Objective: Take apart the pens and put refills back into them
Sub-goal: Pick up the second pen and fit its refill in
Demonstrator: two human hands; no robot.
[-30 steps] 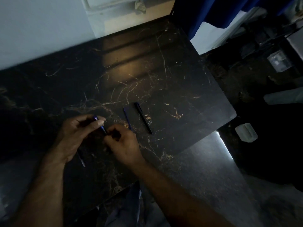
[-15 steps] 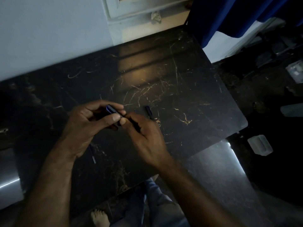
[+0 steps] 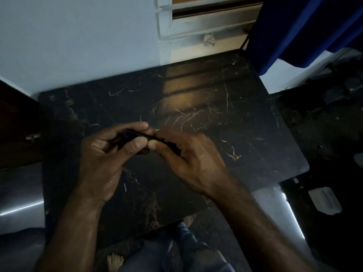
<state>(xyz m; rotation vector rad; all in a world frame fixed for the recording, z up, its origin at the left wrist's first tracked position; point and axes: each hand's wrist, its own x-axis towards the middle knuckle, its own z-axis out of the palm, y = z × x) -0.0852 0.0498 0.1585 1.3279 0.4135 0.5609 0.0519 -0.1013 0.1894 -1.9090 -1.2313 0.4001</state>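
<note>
Dark-blue pen (image 3: 131, 133) sits level between both hands, held above the table (image 3: 225, 107) near its middle. The left hand (image 3: 106, 160) grips one end, fingers curled over the barrel and the thumb pressed against it from the near side. The right hand (image 3: 194, 160) pinches the other end between thumb and forefinger, its remaining fingers curled beneath. The two thumbs nearly touch. Most of the pen is hidden by the fingers, so whether it is in one piece or parted cannot be told.

Just below the left hand a thin stick (image 3: 125, 185) lies on the table, its upper part hidden by the palm; it is too dim to tell whether it is a refill. The table is black marble with gold veins and a pale glare across its far half. Beyond it stand a white wall (image 3: 78, 42) and a window frame (image 3: 206, 26); a blue curtain (image 3: 298, 30) hangs at the far right. A white tub (image 3: 325, 200) lies on the dark floor to the right. Jeans (image 3: 188, 250) and a bare foot (image 3: 115, 262) show under the near edge.
</note>
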